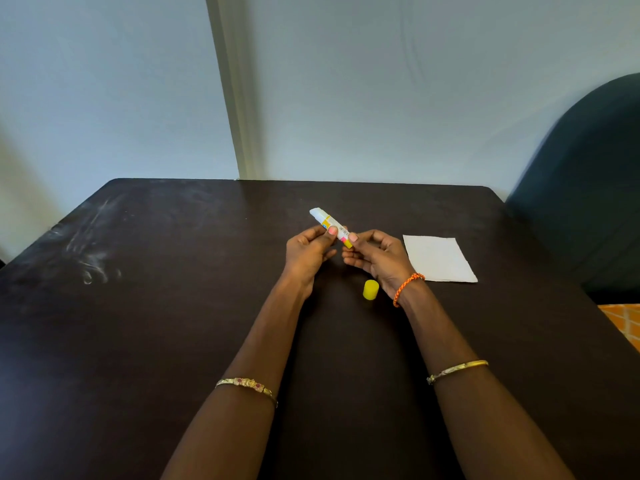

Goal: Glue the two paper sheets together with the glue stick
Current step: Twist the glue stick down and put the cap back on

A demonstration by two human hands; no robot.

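An uncapped white and yellow glue stick (329, 223) is held above the dark table (173, 306), its open end pointing up and to the left. My left hand (308, 251) grips its middle with thumb and fingers. My right hand (374, 254) pinches the yellow base end. The yellow cap (370, 289) stands on the table just below my right hand. White paper (438, 258) lies flat to the right of my right hand; I cannot tell whether it is one sheet or two stacked.
A dark blue chair (588, 188) stands at the table's right side. A pale wall with a vertical strip (235, 98) lies behind the far edge. White smears (93, 244) mark the table's left part.
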